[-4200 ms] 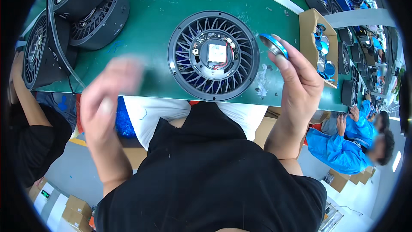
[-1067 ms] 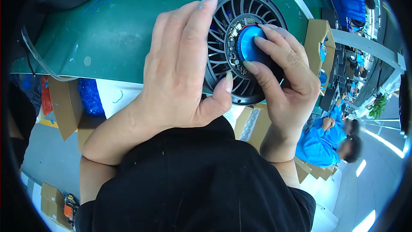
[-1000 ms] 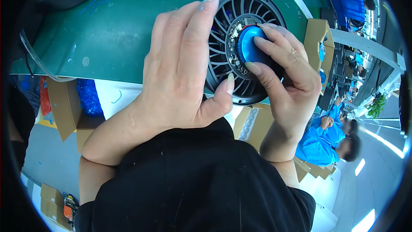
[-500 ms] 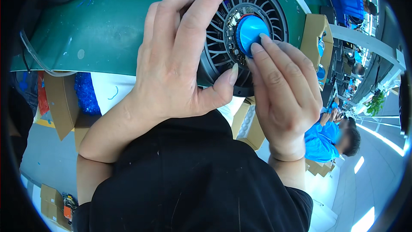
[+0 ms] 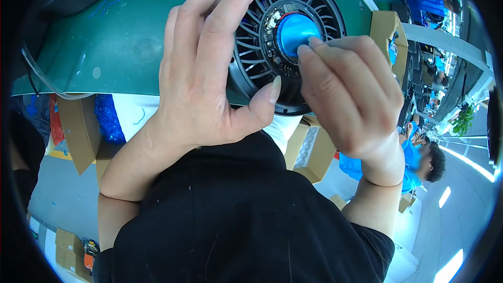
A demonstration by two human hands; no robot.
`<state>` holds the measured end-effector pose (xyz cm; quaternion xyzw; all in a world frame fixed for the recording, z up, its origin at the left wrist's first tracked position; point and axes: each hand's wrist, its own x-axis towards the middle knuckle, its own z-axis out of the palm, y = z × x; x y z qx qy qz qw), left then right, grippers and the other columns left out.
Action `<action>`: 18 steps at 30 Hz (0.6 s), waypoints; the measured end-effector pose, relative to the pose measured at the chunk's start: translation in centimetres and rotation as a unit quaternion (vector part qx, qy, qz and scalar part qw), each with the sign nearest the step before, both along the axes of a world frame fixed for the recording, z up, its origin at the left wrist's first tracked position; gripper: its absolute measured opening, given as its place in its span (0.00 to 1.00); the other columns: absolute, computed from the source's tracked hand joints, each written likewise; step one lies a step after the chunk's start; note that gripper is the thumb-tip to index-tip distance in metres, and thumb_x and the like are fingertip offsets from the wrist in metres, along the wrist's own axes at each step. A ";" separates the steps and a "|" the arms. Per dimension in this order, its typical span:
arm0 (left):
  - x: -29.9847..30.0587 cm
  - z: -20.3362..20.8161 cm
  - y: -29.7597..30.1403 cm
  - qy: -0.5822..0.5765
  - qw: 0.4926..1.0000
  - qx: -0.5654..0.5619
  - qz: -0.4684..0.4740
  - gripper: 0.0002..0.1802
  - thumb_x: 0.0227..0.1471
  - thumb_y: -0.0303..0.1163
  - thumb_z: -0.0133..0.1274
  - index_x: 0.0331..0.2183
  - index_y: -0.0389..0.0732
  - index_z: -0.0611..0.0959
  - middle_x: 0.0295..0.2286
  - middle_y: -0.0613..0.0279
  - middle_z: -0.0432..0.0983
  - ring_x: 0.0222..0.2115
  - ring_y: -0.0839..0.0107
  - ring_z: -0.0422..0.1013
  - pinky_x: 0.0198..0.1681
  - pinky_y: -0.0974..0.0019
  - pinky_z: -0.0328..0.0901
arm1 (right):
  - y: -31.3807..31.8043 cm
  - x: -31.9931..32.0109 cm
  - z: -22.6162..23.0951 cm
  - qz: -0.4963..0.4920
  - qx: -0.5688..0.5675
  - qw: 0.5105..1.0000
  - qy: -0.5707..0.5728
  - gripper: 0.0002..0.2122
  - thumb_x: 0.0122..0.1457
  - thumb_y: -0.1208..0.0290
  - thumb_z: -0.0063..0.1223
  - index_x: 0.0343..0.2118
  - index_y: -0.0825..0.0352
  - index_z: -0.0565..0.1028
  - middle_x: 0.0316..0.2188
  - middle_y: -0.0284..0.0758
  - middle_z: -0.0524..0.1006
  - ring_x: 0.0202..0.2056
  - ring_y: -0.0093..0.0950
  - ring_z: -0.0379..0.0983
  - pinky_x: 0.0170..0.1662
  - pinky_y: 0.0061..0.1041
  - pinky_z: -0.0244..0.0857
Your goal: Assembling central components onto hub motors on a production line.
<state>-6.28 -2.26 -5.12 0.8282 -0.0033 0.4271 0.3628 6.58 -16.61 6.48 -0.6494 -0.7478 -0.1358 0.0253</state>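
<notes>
A round black housing with curved fan-like spokes (image 5: 252, 47) lies on the green work surface (image 5: 126, 36). At its centre, a ring-shaped circuit board (image 5: 271, 42) with small connectors surrounds a shiny blue disc (image 5: 294, 32). My left hand (image 5: 201, 68) is spread over the housing's left side, index fingertip by the far rim and thumb over the near spokes. On the blue disc's near right edge, the thumb and fingers of my right hand (image 5: 351, 86) are pinched together. Whatever is between those fingertips is hidden.
An open cardboard box (image 5: 386, 42) stands beyond the bench's right edge. Below the bench are another box with a white moulded insert (image 5: 308, 149) and a carton (image 5: 78, 131) beside blue shredded material (image 5: 108, 118). A person in blue (image 5: 414, 162) is at the right.
My right hand has turned and closed from extended fingers into a tighter pinch at the disc's edge. The housing and my left hand appear slightly farther left in view.
</notes>
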 end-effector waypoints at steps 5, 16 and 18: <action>-0.3 4.2 1.3 0.133 0.986 0.089 -0.052 0.33 0.42 0.40 0.62 0.51 0.38 0.79 0.54 0.45 0.68 0.57 0.49 0.61 0.59 0.53 0.57 | -0.1 2.6 -0.3 -0.005 0.064 0.987 0.145 0.11 0.43 0.87 0.61 0.32 0.74 0.79 0.26 0.38 0.77 0.28 0.32 0.75 0.31 0.27 0.70; 4.2 8.0 3.1 0.205 0.961 0.160 -0.094 0.07 0.48 0.27 0.62 0.33 0.40 0.83 0.38 0.53 0.79 0.50 0.55 0.69 0.55 0.56 0.63 | -2.1 3.9 -2.8 -0.075 0.186 0.917 0.344 0.13 0.44 0.80 0.67 0.36 0.70 0.82 0.38 0.42 0.80 0.36 0.34 0.77 0.40 0.26 0.71; 4.5 8.2 3.2 0.211 0.961 0.148 -0.103 0.06 0.49 0.26 0.61 0.32 0.38 0.82 0.38 0.53 0.79 0.48 0.58 0.70 0.54 0.57 0.64 | -3.0 2.0 -3.2 -0.102 0.185 0.925 0.314 0.14 0.44 0.78 0.68 0.37 0.69 0.82 0.45 0.44 0.77 0.40 0.38 0.75 0.43 0.30 0.71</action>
